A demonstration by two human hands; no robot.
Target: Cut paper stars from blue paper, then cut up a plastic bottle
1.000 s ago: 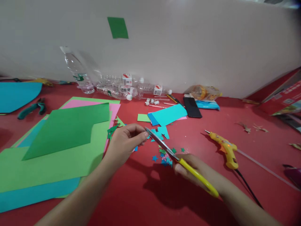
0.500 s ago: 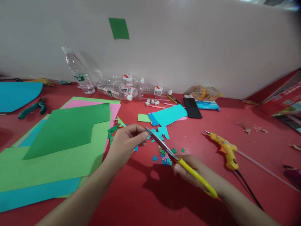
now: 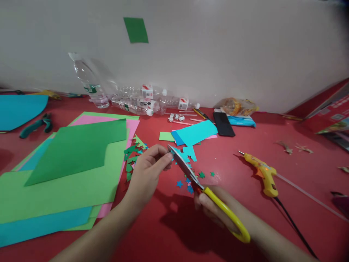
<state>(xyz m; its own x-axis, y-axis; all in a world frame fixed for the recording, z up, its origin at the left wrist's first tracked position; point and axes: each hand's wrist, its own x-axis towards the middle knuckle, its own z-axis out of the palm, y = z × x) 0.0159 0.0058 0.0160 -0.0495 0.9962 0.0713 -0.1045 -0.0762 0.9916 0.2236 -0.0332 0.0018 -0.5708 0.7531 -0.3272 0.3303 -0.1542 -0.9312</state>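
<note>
My right hand [image 3: 215,209] grips yellow-handled scissors [image 3: 191,174], blades pointing up and left over the red table [image 3: 245,163]. My left hand [image 3: 148,169] pinches a very small piece at its fingertips, right at the scissor tips; I cannot make out what it is. Small cut paper stars [image 3: 191,180] in blue, green and pink lie on the table below the blades. Blue paper offcuts [image 3: 188,153] lie just beyond the scissor tips.
A stack of green, pink and blue paper sheets [image 3: 68,167] lies left. A yellow glue gun [image 3: 263,174] with a cord lies right. Plastic bottles [image 3: 131,103], a phone [image 3: 223,123], blue paper [image 3: 195,133] and pliers [image 3: 36,125] sit further back by the wall.
Both hands drew slightly closer to me and the scissors tilted more upright. My left hand still pinches at the blade tips.
</note>
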